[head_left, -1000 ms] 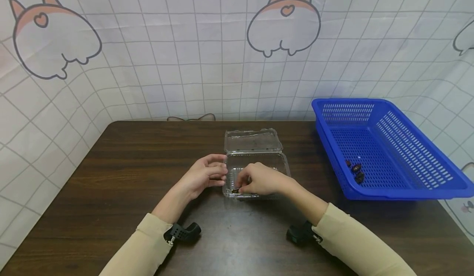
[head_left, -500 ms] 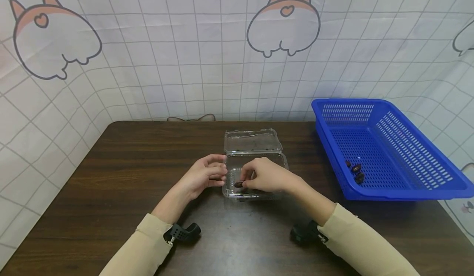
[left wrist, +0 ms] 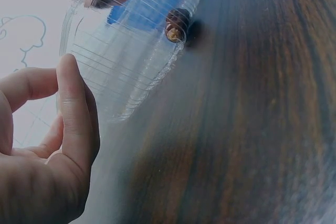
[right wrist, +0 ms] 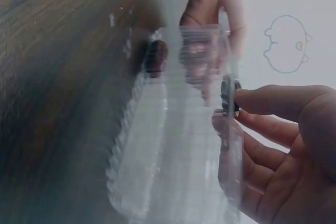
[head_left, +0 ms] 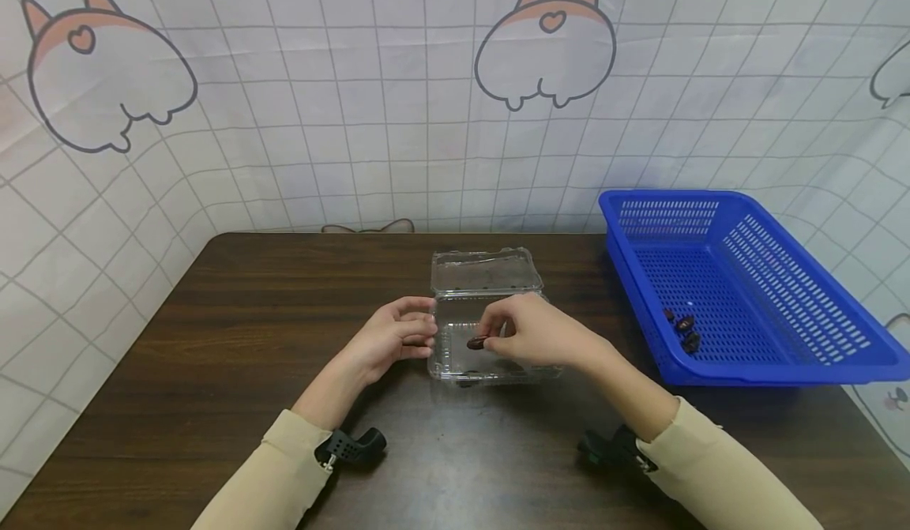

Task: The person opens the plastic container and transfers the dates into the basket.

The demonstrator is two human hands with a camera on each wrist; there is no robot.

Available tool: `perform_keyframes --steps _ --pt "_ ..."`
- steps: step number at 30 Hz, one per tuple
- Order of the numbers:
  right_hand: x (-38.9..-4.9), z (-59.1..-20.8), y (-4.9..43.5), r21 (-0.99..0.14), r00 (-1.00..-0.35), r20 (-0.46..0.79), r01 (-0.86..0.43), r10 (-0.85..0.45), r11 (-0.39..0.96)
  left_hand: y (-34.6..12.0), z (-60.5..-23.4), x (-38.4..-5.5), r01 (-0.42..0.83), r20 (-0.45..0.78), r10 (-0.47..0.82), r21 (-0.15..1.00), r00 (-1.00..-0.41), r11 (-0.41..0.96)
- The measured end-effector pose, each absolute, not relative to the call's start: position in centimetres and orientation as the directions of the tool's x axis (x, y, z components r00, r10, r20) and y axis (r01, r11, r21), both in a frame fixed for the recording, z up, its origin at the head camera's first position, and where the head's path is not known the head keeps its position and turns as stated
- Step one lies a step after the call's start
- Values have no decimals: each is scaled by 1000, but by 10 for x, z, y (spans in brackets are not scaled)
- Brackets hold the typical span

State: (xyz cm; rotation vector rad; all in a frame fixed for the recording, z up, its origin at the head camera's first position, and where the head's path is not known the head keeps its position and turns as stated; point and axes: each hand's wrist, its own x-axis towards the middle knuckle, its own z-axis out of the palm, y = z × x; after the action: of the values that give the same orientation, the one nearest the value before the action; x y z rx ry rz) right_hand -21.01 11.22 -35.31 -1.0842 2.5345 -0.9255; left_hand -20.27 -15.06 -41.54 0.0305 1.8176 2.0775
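A clear plastic clamshell box (head_left: 455, 356) stands on the table with its lid (head_left: 486, 271) folded back. My left hand (head_left: 391, 336) rests its fingertips against the box's left end from outside. Over the box, my right hand (head_left: 543, 331) pinches a dark brown, wrinkled date (head_left: 476, 342) between thumb and fingers; the right wrist view shows the same pinched date (right wrist: 229, 95) by the rim. Low in the box lies another date (left wrist: 176, 23), with a tan end, seen through the wall in the left wrist view. The right wrist view is blurred.
A blue perforated basket (head_left: 768, 368) stands on the right side of the table (head_left: 284, 277), with several dates (head_left: 686, 325) near its left wall. A white gridded cloth (head_left: 398, 103) hangs behind the table.
My right hand has lifted the date from the box's floor and shifted right and slightly up with it. The left hand and the box have stayed put.
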Motion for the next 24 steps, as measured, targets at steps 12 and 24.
perform_keyframes --steps 12,24 --pt "-203 -330 143 -622 -757 56 -537 -651 570 -151 -417 -204 -269 -228 301 958 -926 -101" --pt "-194 -308 184 -573 -806 141 -540 -575 616 -153 -417 -203 -268 -227 307 958 -924 -99"
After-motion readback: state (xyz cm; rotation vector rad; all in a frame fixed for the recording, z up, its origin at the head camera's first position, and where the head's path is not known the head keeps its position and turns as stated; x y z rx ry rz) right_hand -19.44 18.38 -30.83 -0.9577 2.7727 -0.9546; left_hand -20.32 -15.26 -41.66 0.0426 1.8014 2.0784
